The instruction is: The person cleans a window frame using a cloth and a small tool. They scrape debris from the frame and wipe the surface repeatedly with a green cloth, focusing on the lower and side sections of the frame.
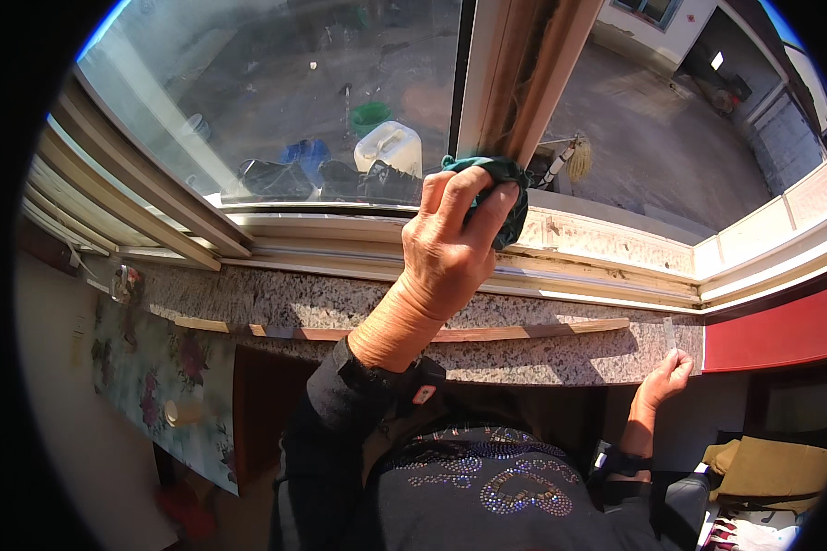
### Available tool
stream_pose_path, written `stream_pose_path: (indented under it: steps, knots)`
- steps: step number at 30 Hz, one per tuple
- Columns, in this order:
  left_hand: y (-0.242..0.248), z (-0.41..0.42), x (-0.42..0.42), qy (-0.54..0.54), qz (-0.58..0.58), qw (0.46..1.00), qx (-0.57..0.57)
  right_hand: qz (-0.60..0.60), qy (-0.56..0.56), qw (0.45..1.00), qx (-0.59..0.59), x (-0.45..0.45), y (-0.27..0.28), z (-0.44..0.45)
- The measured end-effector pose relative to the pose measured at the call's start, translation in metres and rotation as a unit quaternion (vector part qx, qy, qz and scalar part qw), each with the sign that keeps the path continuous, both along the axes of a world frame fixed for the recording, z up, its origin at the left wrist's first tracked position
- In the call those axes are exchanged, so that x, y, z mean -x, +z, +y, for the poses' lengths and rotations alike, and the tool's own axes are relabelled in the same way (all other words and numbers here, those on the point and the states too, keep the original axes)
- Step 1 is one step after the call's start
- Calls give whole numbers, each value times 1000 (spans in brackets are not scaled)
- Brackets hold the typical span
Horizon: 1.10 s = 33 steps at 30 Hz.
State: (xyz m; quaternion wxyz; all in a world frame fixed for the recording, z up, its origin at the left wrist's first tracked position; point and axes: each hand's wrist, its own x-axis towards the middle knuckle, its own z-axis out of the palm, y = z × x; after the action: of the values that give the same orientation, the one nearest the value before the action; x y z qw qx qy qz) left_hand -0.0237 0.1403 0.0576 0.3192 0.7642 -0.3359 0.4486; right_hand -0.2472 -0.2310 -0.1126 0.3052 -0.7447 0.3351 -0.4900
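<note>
My left hand [451, 237] grips a bunched dark green cloth [512, 219] and presses it against the foot of the sliding window's upright frame [506, 89], just above the bottom track. At the right end of the speckled granite sill [558, 361], my right hand [665, 379] is by the front edge with its fingers curled. A thin translucent strip [670, 333] runs up from its fingertips, apparently pinched between them. Below my left wrist a long thin wooden strip [482, 335] lies along the sill.
Dirt marks the lower window track [593, 271]. A red panel [779, 327] adjoins the sill at right, and a floral-covered surface [172, 386] bears a paper-like roll [182, 413] at left. Outside are a white plastic jug [388, 148], a green basin [370, 117] and a broom [579, 158].
</note>
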Motion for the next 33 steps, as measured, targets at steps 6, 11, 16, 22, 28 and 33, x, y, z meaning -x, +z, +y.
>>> stream_pose_path:
  steps: [6, 11, 16, 22, 28, 33]
  knots:
    - [-48, 3, 22, 21, 171, 979, -106, -21, 50, 998, 44, -1, 1, 4]
    - [22, 18, 21, -20, 77, 997, 7, -12, 52, 998, -42, 3, -4, 0]
    - [158, 7, -38, 3, -221, 975, -11, -10, 79, 997, 4, 5, -5, 0]
    - [51, -10, -7, 68, -48, 996, -21, -21, 68, 997, 5, 4, -8, 0]
    - [12, 11, 18, -12, 137, 983, -124, -7, 71, 997, 21, 6, -5, 5]
    - [146, 17, -3, -26, -100, 995, -3, -10, 72, 996, 49, 0, 5, 12]
